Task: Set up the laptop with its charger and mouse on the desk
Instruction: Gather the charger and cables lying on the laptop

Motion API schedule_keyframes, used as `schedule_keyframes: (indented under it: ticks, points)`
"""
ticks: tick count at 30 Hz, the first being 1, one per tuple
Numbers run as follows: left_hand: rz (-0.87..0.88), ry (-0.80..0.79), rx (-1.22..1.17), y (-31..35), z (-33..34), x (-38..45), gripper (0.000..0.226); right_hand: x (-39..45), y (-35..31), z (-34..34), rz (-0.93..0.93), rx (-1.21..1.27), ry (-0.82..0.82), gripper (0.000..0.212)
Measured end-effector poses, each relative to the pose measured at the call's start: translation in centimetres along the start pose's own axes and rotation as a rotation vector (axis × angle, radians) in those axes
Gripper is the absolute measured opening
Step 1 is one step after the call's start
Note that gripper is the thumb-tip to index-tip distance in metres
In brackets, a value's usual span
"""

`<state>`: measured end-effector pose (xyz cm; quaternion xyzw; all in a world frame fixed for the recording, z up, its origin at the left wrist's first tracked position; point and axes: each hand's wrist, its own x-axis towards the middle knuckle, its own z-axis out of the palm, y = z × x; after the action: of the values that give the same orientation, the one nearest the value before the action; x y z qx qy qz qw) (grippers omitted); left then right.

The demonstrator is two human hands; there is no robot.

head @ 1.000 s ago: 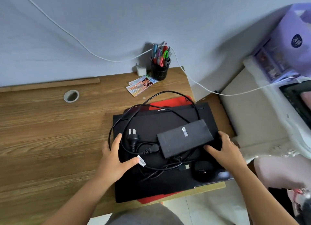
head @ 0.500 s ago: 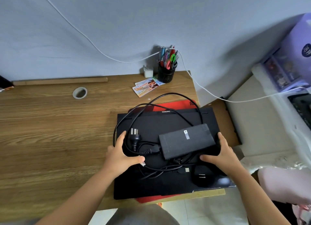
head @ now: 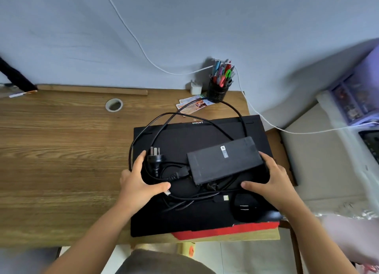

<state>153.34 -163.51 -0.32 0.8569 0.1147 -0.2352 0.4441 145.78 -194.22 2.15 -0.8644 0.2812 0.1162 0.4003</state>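
A closed black laptop [head: 184, 138] lies on the wooden desk [head: 61, 154], partly over a red pad [head: 225, 230]. On its lid rest the black charger brick [head: 223, 160], its looped cable [head: 164, 117], the three-pin plug [head: 155, 158] and a black mouse [head: 246, 208] at the near right corner. My left hand [head: 139, 183] rests on the lid over the cables, thumb and fingers spread beside the plug. At the brick's right end my right hand [head: 270, 181] lies spread, thumb under the brick's near edge.
At the desk's back stand a black pen holder [head: 218, 89], a white adapter [head: 195, 88], some cards [head: 192, 105] and a tape ring [head: 114, 105]. A white cable [head: 143, 50] hangs along the wall. A beige surface [head: 317, 160] and a purple bag [head: 361, 93] lie to the right.
The laptop with both hands on it has slid away from me over the red pad; red now shows only at the near edge. The cable loop reaches the cards.
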Motion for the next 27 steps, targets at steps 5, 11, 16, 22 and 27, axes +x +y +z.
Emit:
schedule_keyframes:
  ticks: [5, 11, 16, 22, 27]
  points:
    - [-0.034, 0.09, -0.024, -2.7, -5.1, 0.4, 0.108, -0.4, -4.6, 3.8, -0.08, -0.015, 0.008, 0.091]
    - [-0.103, 0.186, -0.036, -8.4, -14.7, 1.4, 0.109, -1.2, -11.8, 13.1, -0.111, -0.002, -0.044, 0.102]
    - [-0.131, 0.218, 0.01, -13.3, -23.9, 3.2, 0.109, -3.0, -17.6, 22.0, -0.079, 0.064, -0.105, 0.103]
    - [-0.125, 0.184, 0.095, -17.1, -30.7, 5.8, 0.107, -5.3, -21.4, 29.4, 0.02, 0.135, -0.125, 0.098]
    - [-0.123, 0.119, 0.123, -19.2, -32.4, 7.5, 0.106, -6.7, -22.1, 32.4, 0.091, 0.135, -0.091, 0.099]
